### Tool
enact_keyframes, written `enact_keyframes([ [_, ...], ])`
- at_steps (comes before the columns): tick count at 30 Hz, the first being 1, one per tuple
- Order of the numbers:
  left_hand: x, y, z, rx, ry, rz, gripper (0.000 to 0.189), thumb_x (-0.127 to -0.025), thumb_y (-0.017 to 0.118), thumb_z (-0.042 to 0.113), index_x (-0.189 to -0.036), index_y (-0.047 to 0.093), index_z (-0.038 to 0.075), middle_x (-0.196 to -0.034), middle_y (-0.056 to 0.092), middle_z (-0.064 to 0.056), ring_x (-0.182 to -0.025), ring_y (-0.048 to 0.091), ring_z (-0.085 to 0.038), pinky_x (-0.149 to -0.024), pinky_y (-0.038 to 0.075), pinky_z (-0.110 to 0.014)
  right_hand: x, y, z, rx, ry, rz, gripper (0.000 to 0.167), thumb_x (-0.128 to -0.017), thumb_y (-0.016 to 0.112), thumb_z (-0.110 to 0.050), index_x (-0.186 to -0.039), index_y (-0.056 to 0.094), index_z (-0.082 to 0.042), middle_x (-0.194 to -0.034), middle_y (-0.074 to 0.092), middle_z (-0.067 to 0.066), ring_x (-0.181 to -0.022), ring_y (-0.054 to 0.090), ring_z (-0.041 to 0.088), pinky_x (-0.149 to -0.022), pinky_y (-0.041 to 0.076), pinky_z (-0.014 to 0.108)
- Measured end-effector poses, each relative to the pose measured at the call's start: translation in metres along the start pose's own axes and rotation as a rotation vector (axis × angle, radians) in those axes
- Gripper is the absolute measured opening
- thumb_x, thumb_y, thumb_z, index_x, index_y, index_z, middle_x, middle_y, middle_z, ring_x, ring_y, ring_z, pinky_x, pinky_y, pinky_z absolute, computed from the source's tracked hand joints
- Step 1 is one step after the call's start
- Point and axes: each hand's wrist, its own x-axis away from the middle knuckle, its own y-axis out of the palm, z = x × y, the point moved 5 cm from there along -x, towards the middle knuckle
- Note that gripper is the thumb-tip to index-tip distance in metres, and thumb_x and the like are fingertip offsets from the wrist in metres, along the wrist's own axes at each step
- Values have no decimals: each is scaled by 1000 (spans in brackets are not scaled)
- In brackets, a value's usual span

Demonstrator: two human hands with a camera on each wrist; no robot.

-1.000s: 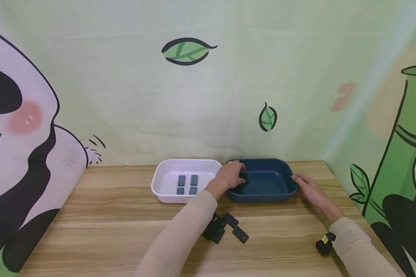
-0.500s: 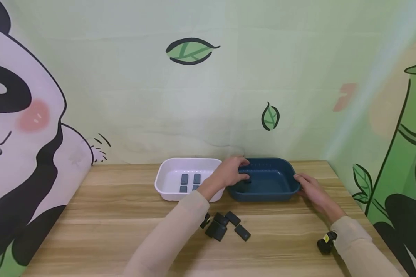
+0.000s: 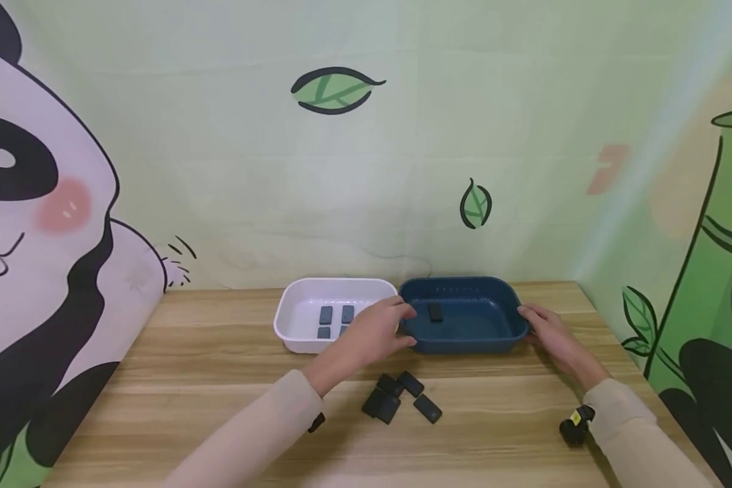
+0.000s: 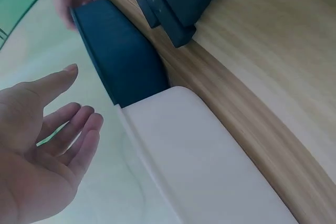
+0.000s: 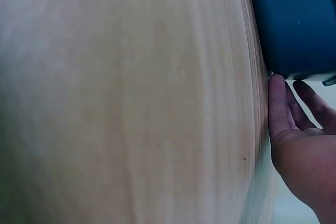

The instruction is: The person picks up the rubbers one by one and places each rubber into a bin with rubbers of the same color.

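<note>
Wood-grain table [image 3: 219, 407]. On it, dark-blue tray [image 3: 478, 324] and, adjoining at left, white tray [image 3: 308, 343]. Left hand [image 3: 369, 332], near the adjoining ends: thumb set wide of loosely bent fingers. Right hand [image 3: 552, 339], at right end of dark-blue tray: straight-fingered, tips against outer wall. Black blocks [image 3: 388, 410], loosely clustered on table, before the trays. Lone black block [image 3: 436, 312], in dark-blue tray, toward left end. Blue-grey blocks [image 3: 326, 315], in white tray, one partly behind left hand.

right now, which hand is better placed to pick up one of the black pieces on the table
Probably the left hand: it holds nothing and is nearer the black pieces. The right hand is farther off, touching the right end of the blue tray.
</note>
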Motion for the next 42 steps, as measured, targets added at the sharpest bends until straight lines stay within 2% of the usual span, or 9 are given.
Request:
enact_keyframes([
  [5,22,-6,7,56,19,-31,42,-93,84,32,-125,74,8,-116,71,-5,-107,69,-19,-95,57,-31,0,-1,-1,-18,-11,1,69,-115,41,-40,-154,34,17,-157,38,37,-120,56,4,-91,54,17],
  [7,31,-4,12,62,21,-53,40,-93,85,33,-123,74,9,-114,71,-3,-104,69,-17,-93,57,-30,0,-2,-1,-17,-10,3,69,-115,41,-39,-155,33,17,-157,37,37,-119,56,3,-91,54,17],
  [11,48,8,20,44,39,-74,42,-91,87,33,-124,75,9,-111,70,-3,-98,67,-13,-88,57,-26,-1,-5,0,-22,3,10,68,-115,41,-39,-155,33,17,-157,37,37,-117,56,3,-90,54,17],
  [15,58,24,20,12,28,-88,44,-90,88,33,-124,76,9,-109,70,-4,-93,65,-10,-79,56,-21,-2,-6,2,-20,13,5,68,-116,40,-38,-155,32,17,-157,37,37,-118,57,4,-91,54,17],
  [19,60,37,16,21,-11,-104,39,-91,87,32,-121,76,10,-107,69,-2,-88,63,-8,-75,55,-21,-3,-6,3,-11,13,-1,68,-116,39,-38,-155,32,17,-157,37,37,-124,56,10,-91,54,17],
  [24,59,47,13,9,-18,-112,37,-90,87,33,-119,77,10,-105,69,0,-87,63,-7,-78,56,-22,-1,-4,1,-12,11,-2,69,-116,39,-39,-156,31,17,-158,37,37,-127,55,14,-91,54,17],
  [31,57,49,14,-21,-15,-100,39,-89,88,32,-117,78,8,-103,68,-1,-89,61,-10,-78,56,-23,1,-2,-2,-21,-3,8,70,-115,41,-40,-155,32,17,-156,39,38,-116,57,1,-91,54,16],
  [37,57,50,15,-60,-21,-91,40,-87,90,33,-116,78,8,-103,67,-1,-90,63,-12,-80,57,-25,0,-1,-1,-14,-4,6,71,-115,41,-41,-155,33,17,-156,39,37,-116,56,0,-91,54,16],
  [42,54,54,16,-69,-51,-122,42,-87,90,34,-119,77,10,-105,67,-1,-92,62,-12,-76,57,-25,-2,0,1,-25,-10,0,69,-115,41,-40,-155,33,17,-156,39,37,-116,56,1,-91,54,17],
])
